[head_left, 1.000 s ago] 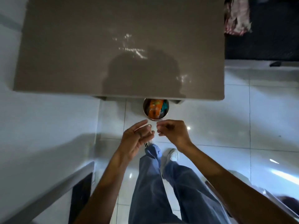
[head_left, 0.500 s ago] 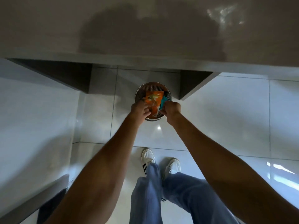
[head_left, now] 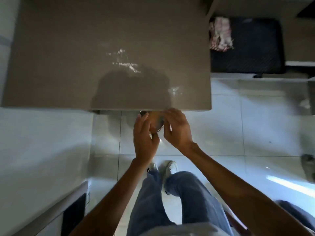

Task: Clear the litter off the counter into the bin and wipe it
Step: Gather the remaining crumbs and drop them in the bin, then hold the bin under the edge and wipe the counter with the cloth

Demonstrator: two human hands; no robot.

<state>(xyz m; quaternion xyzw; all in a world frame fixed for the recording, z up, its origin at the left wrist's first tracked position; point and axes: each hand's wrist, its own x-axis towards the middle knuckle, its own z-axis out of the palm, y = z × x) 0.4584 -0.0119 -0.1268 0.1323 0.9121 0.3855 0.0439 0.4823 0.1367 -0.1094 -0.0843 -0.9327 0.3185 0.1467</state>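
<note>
bin sits on the floor just under the counter edge, mouth up, mostly hidden behind my hands. left hand and right hand hover over it, fingers loosely spread, nothing i can see held.
</note>
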